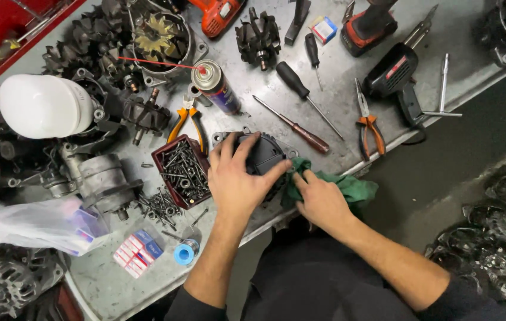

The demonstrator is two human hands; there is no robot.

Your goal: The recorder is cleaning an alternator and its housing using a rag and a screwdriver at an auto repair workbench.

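My left hand (238, 178) lies spread over a black alternator housing (263, 153) near the front edge of the metal workbench (348, 71), gripping its top. My right hand (321, 199) presses a green rag (354, 189) against the housing's right side, fingers curled on the cloth. Most of the housing is hidden under my left hand.
A dark red tray of screws (180, 169) stands just left of my left hand, loose screws beside it. A spray can (217, 88), screwdrivers (300, 86), orange pliers (369, 128), a black soldering gun (398, 80) and alternator parts (104, 184) crowd the bench. A white dome lamp (42, 107) sits left.
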